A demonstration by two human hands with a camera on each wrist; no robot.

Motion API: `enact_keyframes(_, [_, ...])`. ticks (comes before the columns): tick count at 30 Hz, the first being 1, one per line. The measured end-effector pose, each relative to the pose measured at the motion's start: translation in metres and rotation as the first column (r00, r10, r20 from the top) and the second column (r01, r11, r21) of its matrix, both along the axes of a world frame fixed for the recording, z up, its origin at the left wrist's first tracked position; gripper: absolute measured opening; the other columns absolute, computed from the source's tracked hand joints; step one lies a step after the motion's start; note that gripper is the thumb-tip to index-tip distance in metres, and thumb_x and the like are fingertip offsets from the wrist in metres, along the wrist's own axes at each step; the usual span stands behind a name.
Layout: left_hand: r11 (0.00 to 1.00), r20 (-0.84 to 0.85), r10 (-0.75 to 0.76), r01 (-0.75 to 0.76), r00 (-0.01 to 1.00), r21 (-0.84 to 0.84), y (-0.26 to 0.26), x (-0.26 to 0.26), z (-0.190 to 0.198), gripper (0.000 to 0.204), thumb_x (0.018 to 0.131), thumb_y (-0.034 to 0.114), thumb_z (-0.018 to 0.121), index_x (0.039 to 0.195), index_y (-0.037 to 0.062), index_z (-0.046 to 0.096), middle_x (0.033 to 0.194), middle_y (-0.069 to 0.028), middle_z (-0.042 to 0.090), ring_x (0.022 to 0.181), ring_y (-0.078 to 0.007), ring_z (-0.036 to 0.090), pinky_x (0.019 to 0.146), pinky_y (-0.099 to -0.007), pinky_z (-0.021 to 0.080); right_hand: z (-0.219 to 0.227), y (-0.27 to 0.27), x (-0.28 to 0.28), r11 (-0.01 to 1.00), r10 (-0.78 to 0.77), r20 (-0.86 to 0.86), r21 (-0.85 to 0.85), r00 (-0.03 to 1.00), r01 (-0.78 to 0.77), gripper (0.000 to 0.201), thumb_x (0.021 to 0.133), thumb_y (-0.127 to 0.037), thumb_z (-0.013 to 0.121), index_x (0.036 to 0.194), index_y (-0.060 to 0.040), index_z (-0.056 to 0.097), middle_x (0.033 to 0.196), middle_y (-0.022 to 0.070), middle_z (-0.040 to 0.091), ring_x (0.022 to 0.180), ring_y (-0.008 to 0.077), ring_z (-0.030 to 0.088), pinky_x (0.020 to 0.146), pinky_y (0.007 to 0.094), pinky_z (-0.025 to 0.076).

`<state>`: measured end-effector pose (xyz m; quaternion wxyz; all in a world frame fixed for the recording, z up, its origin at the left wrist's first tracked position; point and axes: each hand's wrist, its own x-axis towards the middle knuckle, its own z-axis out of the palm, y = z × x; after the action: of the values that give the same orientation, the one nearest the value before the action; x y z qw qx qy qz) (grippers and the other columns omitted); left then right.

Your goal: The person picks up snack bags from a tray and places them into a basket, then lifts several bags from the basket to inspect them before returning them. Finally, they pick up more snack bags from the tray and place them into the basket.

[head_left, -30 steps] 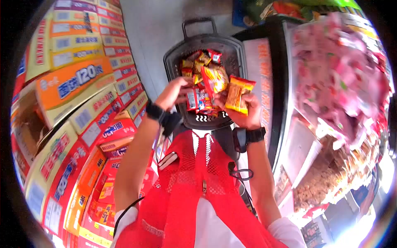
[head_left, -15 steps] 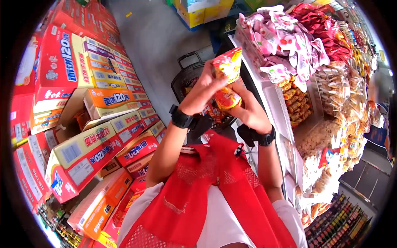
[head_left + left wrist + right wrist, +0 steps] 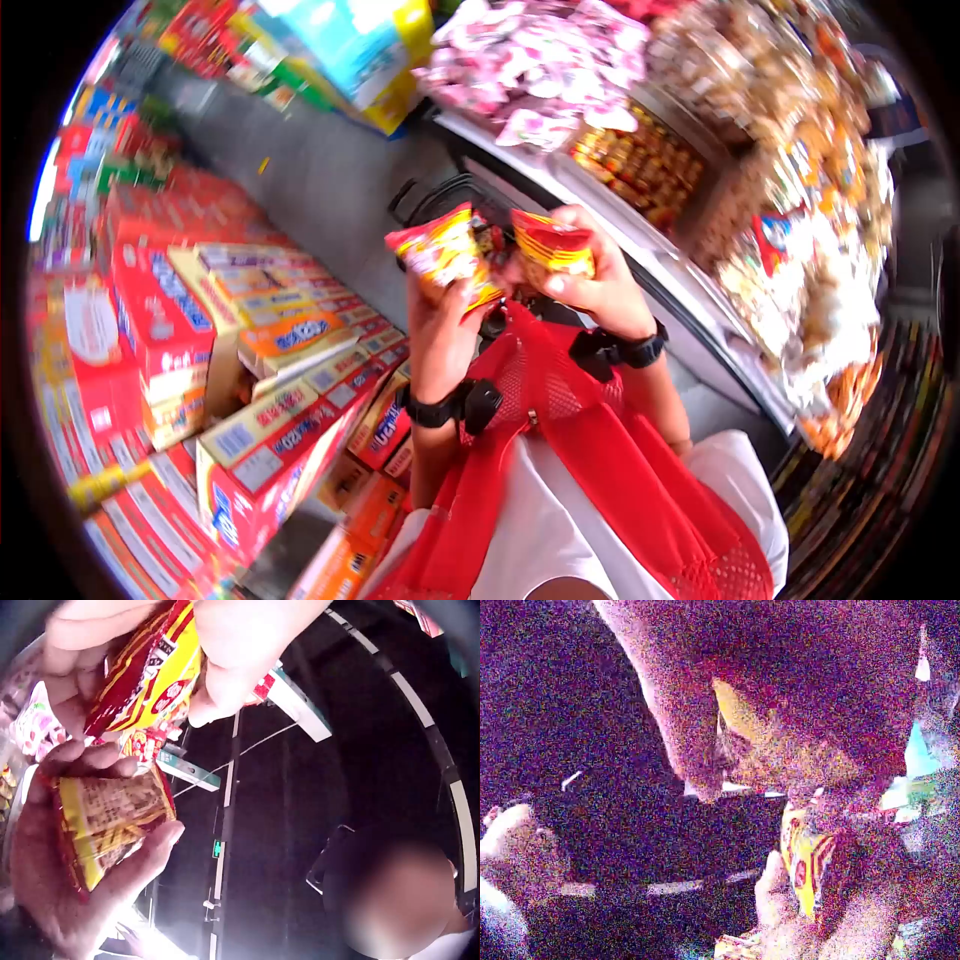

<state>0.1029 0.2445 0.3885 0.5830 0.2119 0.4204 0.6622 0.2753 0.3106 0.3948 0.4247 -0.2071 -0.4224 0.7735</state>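
Observation:
In the head view, my left hand (image 3: 440, 335) grips a red, yellow and white packet (image 3: 441, 252). Beside it, my right hand (image 3: 610, 290) pinches another yellow and red packet (image 3: 553, 247), thumb on its front. The left wrist view shows my left hand (image 3: 244, 645) round the shiny packet (image 3: 161, 686), and my right hand (image 3: 45, 847) with fingers and thumb about the other packet (image 3: 112, 817), turned to a printed, partly clear side. Behind both hands is a dark basket (image 3: 400, 200), its contents mostly hidden. The right wrist view is very grainy.
Stacked cartons (image 3: 165, 310) stand along the left. On the right runs a counter with pink and white packets (image 3: 540, 55), a bin of small wrapped pieces (image 3: 640, 165) and heaped clear bags (image 3: 820, 260). Grey floor (image 3: 330, 190) lies between. A blue and yellow box (image 3: 350, 50) stands ahead.
The packets came up from over the basket, close together, and are now held apart, one in each hand. The head view has turned, and the basket shows less.

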Motion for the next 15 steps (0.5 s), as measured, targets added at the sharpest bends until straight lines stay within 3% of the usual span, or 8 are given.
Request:
enact_keyframes(1, [1.000, -0.011, 0.007, -0.007, 1.000, -0.007, -0.002, 0.007, -0.005, 0.032, 0.092, 0.016, 0.048, 0.122, 0.0060, 0.043, 0.106, -0.0118, 0.057, 0.096, -0.0274, 0.059, 0.085, -0.0447, 0.049, 0.020, -0.004, 0.001, 0.993, -0.108, -0.131, -0.056, 0.985, 0.101, 0.038, 0.082, -0.006, 0.065, 0.115, -0.0029, 0.046, 0.107, 0.0059, 0.060, 0.093, 0.0116, 0.059, 0.084, 0.0271, 0.047])
enact_keyframes(2, [0.999, 0.030, -0.033, 0.032, 0.999, 0.034, -0.002, 0.013, -0.003, 0.031, 0.092, 0.016, 0.049, 0.120, 0.0036, 0.045, 0.105, -0.0118, 0.058, 0.093, -0.0269, 0.060, 0.083, -0.0435, 0.050, 0.019, -0.002, 0.009, 0.986, -0.147, -0.059, -0.082, 0.987, 0.142, 0.033, 0.085, -0.011, 0.062, 0.114, -0.0018, 0.049, 0.106, 0.0054, 0.060, 0.091, 0.0105, 0.059, 0.082, 0.0262, 0.047])
enact_keyframes(3, [0.999, 0.014, 0.033, -0.033, 0.999, -0.030, 0.001, 0.024, 0.004, 0.031, 0.092, 0.017, 0.049, 0.120, 0.0020, 0.045, 0.107, -0.0132, 0.058, 0.094, -0.0271, 0.060, 0.079, -0.0417, 0.052, 0.019, -0.001, 0.019, 0.978, -0.174, 0.017, -0.111, 0.985, 0.174, 0.030, 0.089, -0.015, 0.059, 0.114, -0.0008, 0.051, 0.105, 0.0049, 0.061, 0.090, 0.0094, 0.058, 0.081, 0.0253, 0.047])
enact_keyframes(5, [0.997, -0.064, -0.074, 0.072, 0.995, -0.033, 0.006, 0.042, 0.029, 0.032, 0.093, 0.018, 0.049, 0.121, 0.0019, 0.044, 0.108, -0.0140, 0.058, 0.096, -0.0265, 0.060, 0.076, -0.0404, 0.054, 0.026, 0.005, 0.029, 0.975, -0.172, 0.008, -0.141, 0.985, 0.172, 0.030, 0.093, -0.020, 0.052, 0.113, 0.0012, 0.053, 0.103, 0.0044, 0.061, 0.087, 0.0093, 0.059, 0.079, 0.0250, 0.048])
enact_keyframes(7, [0.998, -0.176, -0.047, 0.038, 0.983, -0.056, 0.006, 0.052, 0.022, 0.033, 0.093, 0.017, 0.050, 0.122, 0.0025, 0.043, 0.110, -0.0135, 0.057, 0.098, -0.0257, 0.059, 0.074, -0.0410, 0.055, 0.032, 0.010, 0.040, 0.971, -0.123, -0.225, -0.228, 0.967, 0.070, 0.031, 0.092, -0.020, 0.052, 0.115, 0.0014, 0.051, 0.103, 0.0062, 0.061, 0.086, 0.0128, 0.061, 0.078, 0.0270, 0.050])
enact_keyframes(10, [0.999, -0.167, -0.021, 0.013, 0.986, -0.049, 0.011, 0.069, 0.022, 0.032, 0.092, 0.015, 0.052, 0.121, 0.0040, 0.044, 0.112, -0.0114, 0.055, 0.099, -0.0252, 0.058, 0.076, -0.0423, 0.054, 0.035, 0.010, 0.053, 0.965, -0.218, -0.083, -0.164, 0.972, 0.202, 0.031, 0.092, -0.018, 0.052, 0.116, 0.0013, 0.049, 0.103, 0.0083, 0.062, 0.086, 0.0163, 0.063, 0.077, 0.0295, 0.052])
enact_keyframes(11, [0.996, -0.098, -0.021, 0.012, 0.995, -0.094, 0.011, 0.076, 0.024, 0.035, 0.088, 0.012, 0.058, 0.120, 0.0058, 0.045, 0.112, -0.0070, 0.053, 0.101, -0.0163, 0.055, 0.081, -0.0320, 0.049, 0.033, 0.011, 0.060, 0.962, -0.196, -0.084, -0.211, 0.977, 0.175, 0.031, 0.092, -0.018, 0.054, 0.116, 0.0013, 0.050, 0.104, 0.0086, 0.062, 0.088, 0.0164, 0.063, 0.076, 0.0301, 0.052])
enact_keyframes(15, [0.996, -0.089, -0.069, 0.064, 0.994, -0.060, 0.016, 0.097, 0.032, 0.035, 0.090, 0.012, 0.057, 0.122, 0.0053, 0.045, 0.108, -0.0045, 0.057, 0.096, -0.0145, 0.058, 0.080, -0.0293, 0.051, 0.034, 0.013, 0.073, 0.960, -0.176, -0.088, -0.235, 0.980, 0.152, 0.035, 0.092, -0.022, 0.055, 0.118, 0.0004, 0.049, 0.106, 0.0108, 0.062, 0.089, 0.0178, 0.064, 0.078, 0.0320, 0.053])
